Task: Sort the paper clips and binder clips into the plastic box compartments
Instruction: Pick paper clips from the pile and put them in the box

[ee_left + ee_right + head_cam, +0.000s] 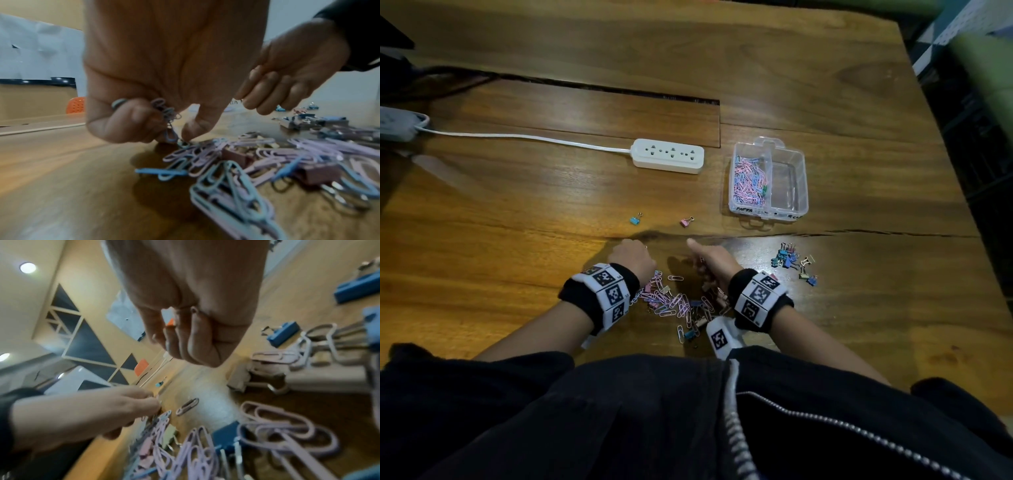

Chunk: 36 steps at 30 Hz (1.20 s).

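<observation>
Both hands over the mixed pile [678, 303], my left hand [633, 257] pinches paper clips [166, 113], my right hand [714, 260] curls empty; the plastic box [803, 178] has one compartment filled, the other bare.

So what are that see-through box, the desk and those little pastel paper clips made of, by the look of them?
The box: clear, glossy plastic; the desk shows through its walls. The desk: wood or a wood-look veneer, with visible grain, dark cracks and a sheen. The paper clips: probably wire with a matte pink, lilac or blue coating; the core isn't visible.
</observation>
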Motion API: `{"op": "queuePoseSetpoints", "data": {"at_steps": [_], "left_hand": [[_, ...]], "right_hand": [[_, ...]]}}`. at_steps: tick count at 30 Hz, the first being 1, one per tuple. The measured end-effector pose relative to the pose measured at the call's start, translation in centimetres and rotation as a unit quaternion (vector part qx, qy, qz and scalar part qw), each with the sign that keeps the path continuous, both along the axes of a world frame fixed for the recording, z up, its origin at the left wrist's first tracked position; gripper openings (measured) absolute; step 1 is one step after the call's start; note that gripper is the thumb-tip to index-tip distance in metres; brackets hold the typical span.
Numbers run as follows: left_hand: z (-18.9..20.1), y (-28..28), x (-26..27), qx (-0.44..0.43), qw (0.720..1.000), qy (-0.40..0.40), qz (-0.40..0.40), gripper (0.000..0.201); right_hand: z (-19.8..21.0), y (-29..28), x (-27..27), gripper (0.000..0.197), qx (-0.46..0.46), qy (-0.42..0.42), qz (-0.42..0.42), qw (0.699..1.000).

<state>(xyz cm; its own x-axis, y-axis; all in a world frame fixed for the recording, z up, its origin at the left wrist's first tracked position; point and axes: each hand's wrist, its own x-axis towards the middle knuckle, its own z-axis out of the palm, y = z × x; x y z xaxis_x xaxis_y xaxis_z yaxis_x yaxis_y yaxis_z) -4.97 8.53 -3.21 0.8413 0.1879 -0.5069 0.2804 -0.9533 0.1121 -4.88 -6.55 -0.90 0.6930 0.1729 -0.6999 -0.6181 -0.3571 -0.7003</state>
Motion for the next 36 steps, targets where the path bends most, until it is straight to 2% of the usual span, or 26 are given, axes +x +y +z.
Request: {"op": "queuePoseSetpoints", "data": {"at_steps": [3,5,7,10,13,14,15,17,18,19,20,21,23,24,25,27,30,32,34,36], "left_hand": [[-0.1,-0.7,-0.2,0.019,1.0,-0.007,0.014,0.028],[-0.1,-0.9,-0.3,0.038,0.999,-0.014,0.001,0.028],[-0.2,-0.9,-0.3,0.055,0.998,-0.017,-0.026,0.028],[-0.3,-0.6,-0.2,0.054,0.997,-0.013,-0.047,0.026],[0.4,-0.2,0.0,0.038,0.996,0.001,-0.083,0.025],[0.6,0.0,0.1,0.03,0.995,0.003,-0.099,0.027],[0.8,0.3,0.2,0.02,0.994,0.005,-0.111,0.027],[0.8,1.1,0.3,-0.021,0.994,0.004,-0.107,0.026],[0.6,1.7,0.3,-0.065,0.995,0.0,-0.078,0.025],[0.5,2.3,0.3,-0.126,0.992,-0.008,-0.029,0.025],[0.4,2.9,0.2,-0.198,0.979,-0.02,0.039,0.026],[0.5,3.4,0.2,-0.28,0.952,-0.033,0.122,0.025],[0.8,4.1,0.3,-0.428,0.861,-0.035,0.271,0.024],[0.9,4.4,0.4,-0.476,0.819,-0.031,0.318,0.026],[1.1,4.6,0.5,-0.506,0.79,-0.024,0.344,0.027],[1.4,4.7,0.5,-0.542,0.765,-0.004,0.347,0.029],[1.6,4.7,0.3,-0.565,0.763,0.017,0.312,0.027],[1.9,4.7,0.3,-0.552,0.777,0.021,0.301,0.027],[2.3,4.7,0.2,-0.503,0.82,0.039,0.271,0.026],[2.9,4.4,-0.2,-0.401,0.897,0.055,0.181,0.023]], "right_hand": [[-0.3,0.9,-0.3,0.026,-0.092,-0.085,0.121,0.985],[-0.4,1.3,-0.6,0.017,-0.203,-0.163,0.227,0.938],[-0.3,1.5,-0.9,0.022,-0.289,-0.227,0.313,0.876],[-0.2,1.9,-1.1,0.027,-0.333,-0.26,0.392,0.817],[-0.1,2.2,-1.3,0.024,-0.342,-0.276,0.436,0.785],[-0.1,2.1,-1.2,0.024,-0.341,-0.271,0.436,0.788],[-0.1,1.8,-1.1,0.024,-0.332,-0.257,0.42,0.805],[-0.3,0.9,-0.9,0.018,-0.278,-0.204,0.324,0.881],[-0.6,0.4,-0.7,0.014,-0.225,-0.176,0.251,0.925],[-0.8,-0.2,-0.5,0.013,-0.157,-0.146,0.171,0.962],[-0.9,-0.8,-0.3,0.018,-0.088,-0.11,0.098,0.985],[-0.9,-1.4,-0.2,0.022,-0.019,-0.072,0.037,0.997],[-0.6,-2.1,-0.1,0.026,0.089,-0.028,-0.039,0.995],[-0.4,-2.2,0.1,0.028,0.119,-0.021,-0.056,0.991],[-0.2,-2.1,0.2,0.029,0.137,-0.013,-0.064,0.988],[-0.1,-1.7,0.5,0.027,0.155,0.007,-0.063,0.986],[-0.2,-0.9,0.9,0.024,0.171,0.043,-0.05,0.983],[-0.1,-0.2,1.1,0.024,0.17,0.059,-0.058,0.982],[0.1,0.7,1.0,0.025,0.134,0.056,-0.044,0.988],[0.1,1.6,0.9,0.023,0.052,0.008,0.019,0.998]]}}
